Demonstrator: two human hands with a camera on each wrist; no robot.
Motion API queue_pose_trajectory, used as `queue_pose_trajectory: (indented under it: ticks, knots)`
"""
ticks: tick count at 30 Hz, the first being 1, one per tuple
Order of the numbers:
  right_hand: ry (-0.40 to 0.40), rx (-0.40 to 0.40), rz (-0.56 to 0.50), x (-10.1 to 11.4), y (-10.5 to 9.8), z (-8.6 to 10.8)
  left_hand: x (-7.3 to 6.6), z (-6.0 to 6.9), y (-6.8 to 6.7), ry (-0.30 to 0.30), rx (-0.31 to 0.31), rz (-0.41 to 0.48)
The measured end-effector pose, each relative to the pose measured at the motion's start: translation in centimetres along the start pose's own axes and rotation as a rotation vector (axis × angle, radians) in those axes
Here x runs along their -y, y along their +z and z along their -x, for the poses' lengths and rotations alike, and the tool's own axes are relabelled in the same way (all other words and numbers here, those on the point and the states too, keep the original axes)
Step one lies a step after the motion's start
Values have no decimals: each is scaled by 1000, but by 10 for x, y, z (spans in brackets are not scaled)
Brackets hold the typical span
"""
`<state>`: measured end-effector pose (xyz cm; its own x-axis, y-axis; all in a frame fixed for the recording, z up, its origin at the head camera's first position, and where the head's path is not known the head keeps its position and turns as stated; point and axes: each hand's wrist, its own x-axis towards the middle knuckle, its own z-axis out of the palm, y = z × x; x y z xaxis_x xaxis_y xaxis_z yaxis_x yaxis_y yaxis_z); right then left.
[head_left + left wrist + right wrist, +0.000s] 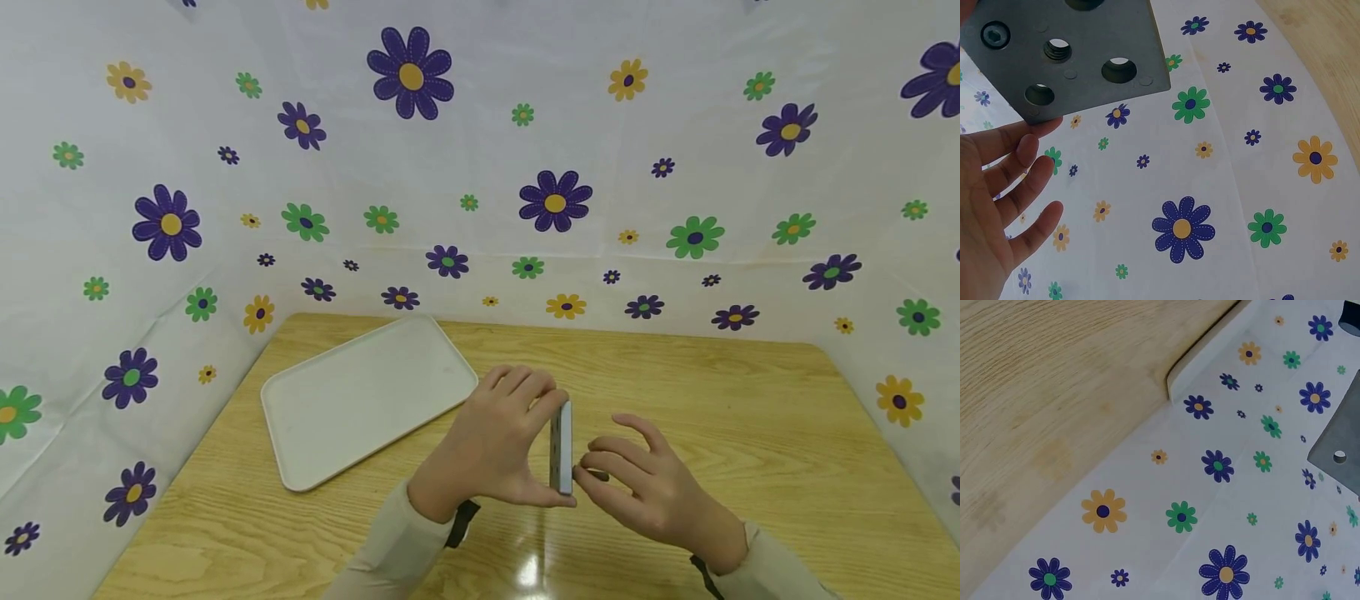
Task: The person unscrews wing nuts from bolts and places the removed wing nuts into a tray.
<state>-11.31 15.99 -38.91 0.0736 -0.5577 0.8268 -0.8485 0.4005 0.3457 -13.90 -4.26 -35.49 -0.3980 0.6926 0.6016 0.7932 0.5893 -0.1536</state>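
Note:
My left hand (498, 437) holds a grey metal plate (566, 450) on edge, fingers at its top and thumb beneath. Several round holes pierce the plate (1097, 37) in the left wrist view, one of them threaded inside. A dark hex-socket screw (995, 35) sits in another hole near a corner. Close to the plate's right face, my right hand (660, 492) pinches a small dark piece (596, 474) between thumb and finger; its kind is mostly hidden. A dark cylindrical end (1351, 319) shows at the right wrist view's top corner, near the plate (1341, 440).
A white rectangular tray (367, 400) lies at an angle on the wooden table (712, 400), left of my hands. White cloth (480, 150) printed with flowers stands behind the table and along both sides.

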Motion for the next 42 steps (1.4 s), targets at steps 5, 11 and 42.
queue_pose_trajectory:
  ticks: [5, 11, 42]
  knots:
    - [188, 72, -234, -1, -1, 6, 1, -1, 0, 6, -10, -3]
    - [383, 157, -458, -4, -4, 7, 1, -1, 0, 14, -15, -14]
    - [441, 187, -383, -4, -5, 7, 0, 0, -2, 8, 7, -5]
